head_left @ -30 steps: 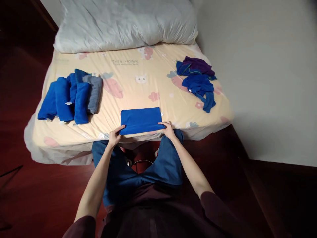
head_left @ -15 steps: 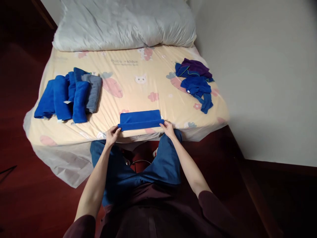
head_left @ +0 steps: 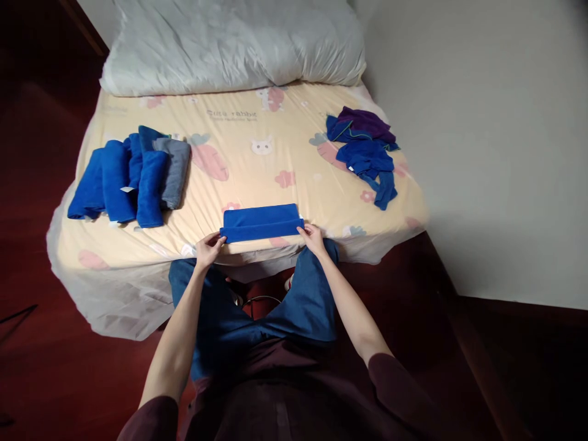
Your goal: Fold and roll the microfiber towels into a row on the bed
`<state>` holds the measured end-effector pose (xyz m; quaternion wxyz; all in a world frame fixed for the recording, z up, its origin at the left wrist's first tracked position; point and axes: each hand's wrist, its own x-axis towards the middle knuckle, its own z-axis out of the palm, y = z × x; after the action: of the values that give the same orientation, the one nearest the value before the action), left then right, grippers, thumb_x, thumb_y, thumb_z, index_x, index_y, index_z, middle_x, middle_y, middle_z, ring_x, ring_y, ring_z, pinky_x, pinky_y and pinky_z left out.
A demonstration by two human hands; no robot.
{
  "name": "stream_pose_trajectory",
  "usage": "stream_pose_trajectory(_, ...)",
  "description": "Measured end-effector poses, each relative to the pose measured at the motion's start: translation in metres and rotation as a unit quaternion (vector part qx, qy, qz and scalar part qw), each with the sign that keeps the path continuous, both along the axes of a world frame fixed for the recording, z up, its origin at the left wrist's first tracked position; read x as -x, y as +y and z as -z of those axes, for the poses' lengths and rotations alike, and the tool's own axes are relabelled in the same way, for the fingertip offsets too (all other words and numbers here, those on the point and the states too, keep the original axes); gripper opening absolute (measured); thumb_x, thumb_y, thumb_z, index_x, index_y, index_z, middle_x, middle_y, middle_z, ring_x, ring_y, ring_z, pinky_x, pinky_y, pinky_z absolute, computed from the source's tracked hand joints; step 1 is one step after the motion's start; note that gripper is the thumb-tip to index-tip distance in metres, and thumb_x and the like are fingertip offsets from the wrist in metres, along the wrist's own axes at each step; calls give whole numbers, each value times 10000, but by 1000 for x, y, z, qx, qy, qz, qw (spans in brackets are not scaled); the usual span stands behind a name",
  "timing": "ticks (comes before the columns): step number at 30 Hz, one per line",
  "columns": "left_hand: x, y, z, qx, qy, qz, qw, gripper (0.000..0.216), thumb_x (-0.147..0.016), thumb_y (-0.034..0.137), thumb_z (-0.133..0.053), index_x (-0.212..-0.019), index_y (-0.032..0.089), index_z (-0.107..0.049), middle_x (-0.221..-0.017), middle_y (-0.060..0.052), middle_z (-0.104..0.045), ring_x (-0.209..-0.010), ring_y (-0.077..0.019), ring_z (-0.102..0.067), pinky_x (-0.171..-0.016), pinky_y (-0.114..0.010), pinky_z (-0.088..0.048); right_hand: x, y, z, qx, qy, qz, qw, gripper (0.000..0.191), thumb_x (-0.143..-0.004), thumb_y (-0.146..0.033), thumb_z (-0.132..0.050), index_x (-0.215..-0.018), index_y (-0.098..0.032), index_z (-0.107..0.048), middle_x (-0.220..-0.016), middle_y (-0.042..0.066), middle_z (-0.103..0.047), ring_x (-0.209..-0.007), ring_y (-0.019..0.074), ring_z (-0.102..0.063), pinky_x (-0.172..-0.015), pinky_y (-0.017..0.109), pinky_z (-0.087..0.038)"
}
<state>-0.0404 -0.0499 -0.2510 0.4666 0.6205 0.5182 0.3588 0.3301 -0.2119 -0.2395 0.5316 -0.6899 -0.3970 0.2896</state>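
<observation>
Blue cloth (head_left: 261,231), near edge turned over since earlier; hands (head_left: 209,250) (head_left: 313,239) pinching both ends

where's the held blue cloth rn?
Head view, about centre: the blue cloth is at the near edge of the bed, between the left hand and right hand, held at both ends.

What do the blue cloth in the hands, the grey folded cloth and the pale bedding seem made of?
Blue cloth: probably microfibre or another soft textile; matte, with smooth, pliant folds.
Grey folded cloth: perhaps terry or similar fabric; dull, fuzzy-looking surface.
Pale bedding: likely woven cotton or polyester, given its wrinkles and faint sheen; any filling is hidden.
</observation>
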Motion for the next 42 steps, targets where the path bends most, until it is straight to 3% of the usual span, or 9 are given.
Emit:
stream_pose_trajectory(11, -8, -14, -3, -28, -4, -48, 998, 545, -700, 563, -813, -1048, 147, -757, -992, -125, -782, -940, -279, -755, -953, -458, -613, 1, 3, 11, -15, 37, 50, 998, 428, -744, -575, -767, -895, -181, -689, -818, 82, -749, -742, 209, -702, -724, 334, -572)
stream_pose_trajectory(16, -9, -8, -18, -1, 15, -41, 999, 549, -699, 539, -804, -1073, 140, -747, -946, -109, -771, -832, -234, -744, -834, -381, -625, 1, 4, 8, 0, 27, 85, 996, 474, -689, -603, -803, -864, -179, -681, -769, 91, -746, -708, 226, -697, -688, 348, -568)
stream_pose_trajectory(23, -16, -10, -40, -49, 114, -21, 992, 406, -799, 461, -739, -1096, 190, -683, -1056, -76, -751, -774, -188, -721, -796, -339, -604, 1, 6, 11, 7, -1, 79, 997, 516, -728, -620, -773, -969, -175, -675, -705, 35, -703, -680, 200, -677, -694, 340, -579)
stream_pose_trajectory(25, -17, -14, -41, -88, 131, -11, 987, 400, -845, 456, -702, -1134, 184, -656, -1105, -104, -732, -836, -212, -725, -835, -368, -604, 1, 4, 11, 12, -28, 77, 997, 558, -758, -611, -753, -1086, -168, -672, -799, 56, -721, -737, 208, -687, -736, 359, -595)
stream_pose_trajectory(28, -16, -20, -43, -210, 164, -10, 964, 444, -910, 436, -652, -1263, 170, -612, -1339, -186, -632, -1193, -294, -655, -1038, -451, -538, 4, -5, 0, 0, -133, 88, 987, 645, -825, -561, -722, -1320, -164, -608, -1184, 153, -711, -1008, 258, -700, -921, 436, -592)
stream_pose_trajectory(31, -17, -23, -49, -306, 211, 77, 925, 470, -980, 376, -555, -1417, 202, -547, -1551, -172, -490, -1461, -306, -450, -1203, -508, -391, 12, -16, -20, -29, -272, 38, 961, 609, -937, -460, -633, -1477, -201, -520, -1511, 155, -541, -1378, 296, -537, -1164, 499, -447)
stream_pose_trajectory(35, -28, -19, -54, -326, 271, 255, 869, 569, -1011, 342, -447, -1561, 199, -424, -1636, -120, -400, -1548, -286, -317, -1282, -531, -257, 22, -15, -41, -11, -390, -127, 912, 548, -1021, -345, -507, -1559, -251, -454, -1640, 69, -411, -1536, 255, -357, -1267, 490, -311)
stream_pose_trajectory(38, -36, -11, -49, -310, 311, 296, 848, 639, -989, 328, -438, -1598, 146, -369, -1661, -129, -341, -1565, -285, -269, -1302, -510, -203, 23, -5, -39, 23, -422, -198, 884, 573, -1033, -310, -472, -1597, -244, -398, -1658, 53, -374, -1556, 237, -320, -1294, 493, -249)
stream_pose_trajectory(42, -37, -2, -39, -303, 341, 308, 835, 702, -929, 258, -460, -1611, 136, -344, -1661, -119, -334, -1559, -276, -288, -1301, -489, -203, 18, 6, -24, 54, -427, -197, 881, 601, -1006, -222, -471, -1601, -244, -389, -1629, 48, -422, -1527, 219, -380, -1271, 488, -291)
